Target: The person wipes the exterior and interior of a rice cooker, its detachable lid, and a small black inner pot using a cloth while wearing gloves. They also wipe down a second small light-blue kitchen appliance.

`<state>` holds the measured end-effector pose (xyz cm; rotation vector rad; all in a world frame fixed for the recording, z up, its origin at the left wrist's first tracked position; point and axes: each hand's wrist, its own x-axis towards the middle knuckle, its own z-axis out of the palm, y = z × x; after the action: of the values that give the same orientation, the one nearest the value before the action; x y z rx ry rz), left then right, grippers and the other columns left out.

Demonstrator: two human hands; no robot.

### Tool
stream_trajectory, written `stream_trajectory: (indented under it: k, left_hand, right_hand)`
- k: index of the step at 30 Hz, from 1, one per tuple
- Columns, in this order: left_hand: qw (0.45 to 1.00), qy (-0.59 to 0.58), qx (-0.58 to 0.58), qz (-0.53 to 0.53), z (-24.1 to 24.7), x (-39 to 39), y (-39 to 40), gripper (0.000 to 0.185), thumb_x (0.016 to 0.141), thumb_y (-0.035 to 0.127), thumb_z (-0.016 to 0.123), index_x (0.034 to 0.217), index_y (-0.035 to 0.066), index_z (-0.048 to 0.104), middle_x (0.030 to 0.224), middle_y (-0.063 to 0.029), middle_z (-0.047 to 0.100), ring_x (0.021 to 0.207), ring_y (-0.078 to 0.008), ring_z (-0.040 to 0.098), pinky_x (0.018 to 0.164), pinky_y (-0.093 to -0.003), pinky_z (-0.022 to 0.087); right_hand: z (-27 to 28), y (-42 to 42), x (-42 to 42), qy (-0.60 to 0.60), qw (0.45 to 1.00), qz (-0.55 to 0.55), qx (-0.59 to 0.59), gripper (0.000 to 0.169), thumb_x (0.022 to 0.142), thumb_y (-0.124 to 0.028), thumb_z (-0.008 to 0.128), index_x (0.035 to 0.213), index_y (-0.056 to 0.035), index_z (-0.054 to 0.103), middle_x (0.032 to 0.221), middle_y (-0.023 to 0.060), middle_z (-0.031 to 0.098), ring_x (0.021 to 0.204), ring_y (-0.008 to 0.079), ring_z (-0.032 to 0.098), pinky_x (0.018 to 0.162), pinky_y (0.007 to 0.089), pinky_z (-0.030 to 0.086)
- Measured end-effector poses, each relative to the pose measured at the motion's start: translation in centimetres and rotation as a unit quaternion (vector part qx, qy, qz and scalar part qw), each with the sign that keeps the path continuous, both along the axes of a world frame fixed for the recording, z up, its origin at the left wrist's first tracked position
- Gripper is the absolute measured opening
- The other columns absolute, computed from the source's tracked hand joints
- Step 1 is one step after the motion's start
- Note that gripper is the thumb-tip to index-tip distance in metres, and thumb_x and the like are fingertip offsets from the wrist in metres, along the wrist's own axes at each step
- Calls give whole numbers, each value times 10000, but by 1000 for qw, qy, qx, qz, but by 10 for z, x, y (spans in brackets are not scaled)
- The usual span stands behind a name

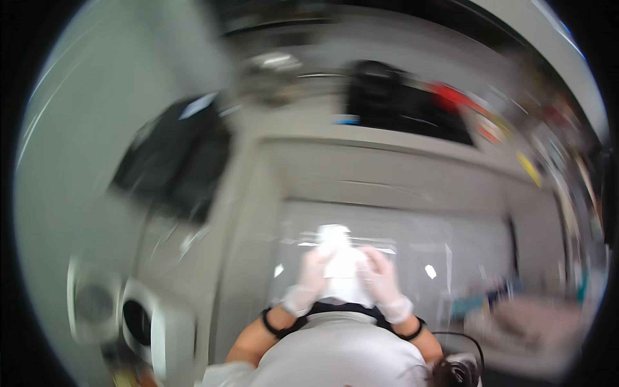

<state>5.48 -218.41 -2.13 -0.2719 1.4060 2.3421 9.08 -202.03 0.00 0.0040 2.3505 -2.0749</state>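
My left hand [311,275], in a translucent pale glove, has its fingers at the left side of a bright white sheet-like item [342,271], perhaps paper or cloth. On the other side of it is my right hand [381,276], gloved the same way, with its fingers bent against the white item. Both hands are in front of my body, near my waist. The white item is overexposed and blurred, so its folds and exact material cannot be told. Black bands circle both wrists.
A counter ledge [309,133] runs beyond the hands, with a black case-like item [406,106] and a red object [449,96] on it. At the left lie a black bag-like bundle [179,155] and white appliances [169,334]. A pinkish cloth-like pile [537,319] sits at the right.
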Motion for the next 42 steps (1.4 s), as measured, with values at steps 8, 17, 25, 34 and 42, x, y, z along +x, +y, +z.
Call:
stream_trajectory:
  k: [8,17,25,34,42]
  left_hand:
    - [899,229,-198,-317,-1,-85,194,326,964,258,598,776,-3,651,622,44,544,599,-49,469,520,-253,398]
    - [851,234,-143,-448,14,-201,402,505,973,298,580,536,82,446,535,82,366,507,-50,307,451,-266,274]
    - [652,104,-78,-747,23,-248,598,250,963,265,583,884,37,652,737,25,576,629,-57,497,550,-241,412]
    - [728,255,-21,-636,-8,-267,867,455,942,192,599,1341,7,484,1225,-81,578,1082,-127,555,875,-277,489]
    - [765,216,153,-587,41,-197,1046,269,986,228,483,1054,-15,575,1027,-162,629,938,-222,624,864,-331,503]
  right_hand:
    - [-18,167,-2,-73,933,-224,-272,288,907,-143,635,1164,-15,603,1033,36,631,953,90,584,845,257,472]
    - [-44,341,-55,3,843,-485,-232,315,921,-181,604,1180,-3,583,1062,58,626,949,118,601,828,258,473]
    - [-17,457,-110,68,824,-557,-72,477,877,-155,687,1304,-25,520,1211,85,604,1088,155,586,928,302,463]
    - [-28,694,-64,93,683,-660,-297,138,883,-43,594,1008,-6,635,898,10,664,770,68,605,698,212,483]
    - [-67,893,-132,180,802,-504,-264,335,982,-123,452,1313,-77,431,1255,60,458,1186,171,443,1004,307,410]
